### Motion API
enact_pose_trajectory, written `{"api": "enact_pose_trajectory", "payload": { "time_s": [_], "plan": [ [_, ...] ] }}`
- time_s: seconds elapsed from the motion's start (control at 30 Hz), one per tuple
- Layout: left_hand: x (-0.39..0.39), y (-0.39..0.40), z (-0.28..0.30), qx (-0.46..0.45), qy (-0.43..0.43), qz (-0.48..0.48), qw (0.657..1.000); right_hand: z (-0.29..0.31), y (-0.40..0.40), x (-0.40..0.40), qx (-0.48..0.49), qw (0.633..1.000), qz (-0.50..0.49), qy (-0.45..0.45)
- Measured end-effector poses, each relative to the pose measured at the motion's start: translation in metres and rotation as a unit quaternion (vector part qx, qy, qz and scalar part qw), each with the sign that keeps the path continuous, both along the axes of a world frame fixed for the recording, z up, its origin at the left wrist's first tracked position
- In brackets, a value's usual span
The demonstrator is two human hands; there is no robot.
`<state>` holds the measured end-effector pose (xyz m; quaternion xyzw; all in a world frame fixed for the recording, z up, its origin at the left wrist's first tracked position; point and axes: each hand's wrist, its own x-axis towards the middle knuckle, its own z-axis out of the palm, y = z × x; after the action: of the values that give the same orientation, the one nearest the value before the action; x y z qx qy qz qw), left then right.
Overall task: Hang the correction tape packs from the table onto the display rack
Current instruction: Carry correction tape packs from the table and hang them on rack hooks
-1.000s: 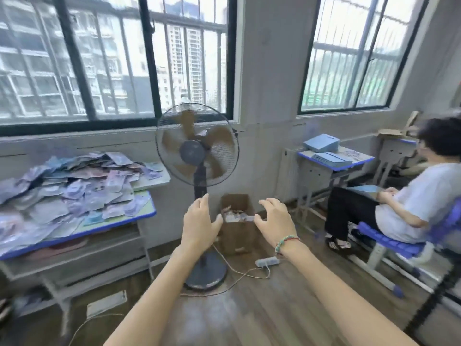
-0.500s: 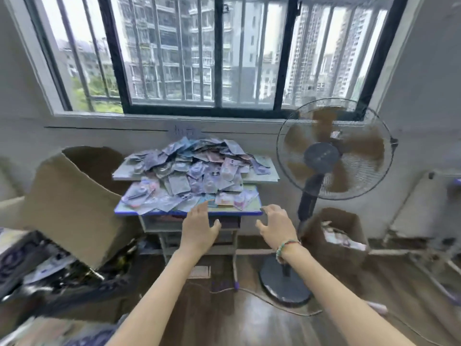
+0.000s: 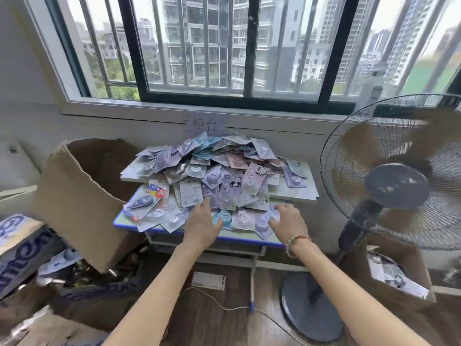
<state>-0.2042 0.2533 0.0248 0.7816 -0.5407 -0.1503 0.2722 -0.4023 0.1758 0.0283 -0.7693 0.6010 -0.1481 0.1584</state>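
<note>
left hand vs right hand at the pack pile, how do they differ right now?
The left hand reaches further into the pile of correction tape packs; the right hand sits at the table's near right corner. The left wrist is bare; the right wrist wears a beaded bracelet. The left fingers look straighter; the right fingers curl more over a lilac pack. Both lie palm down on packs, neither lifting one.

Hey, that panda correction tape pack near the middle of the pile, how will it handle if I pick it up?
The panda pack looks like a thin flat card, so probably light and slightly bendy. Its glossy face may slip. Overlapping packs will likely slide as it lifts.
</note>
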Motion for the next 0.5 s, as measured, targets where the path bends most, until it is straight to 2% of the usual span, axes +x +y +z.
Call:
{"api": "enact_pose_trajectory", "payload": {
  "time_s": [0.27, 0.5],
  "plan": [
    [0.024, -0.074, -0.025, 0.071, 0.017, 0.023, 0.997, -0.019, -0.091, 0.026, 0.037, 0.999, -0.004, -0.01],
    [0.039, -0.152, -0.048, 0.12, 0.02, -0.003, 0.993, -0.046, -0.158, 0.056, 0.078, 0.995, -0.062, -0.027]
  ]
}}
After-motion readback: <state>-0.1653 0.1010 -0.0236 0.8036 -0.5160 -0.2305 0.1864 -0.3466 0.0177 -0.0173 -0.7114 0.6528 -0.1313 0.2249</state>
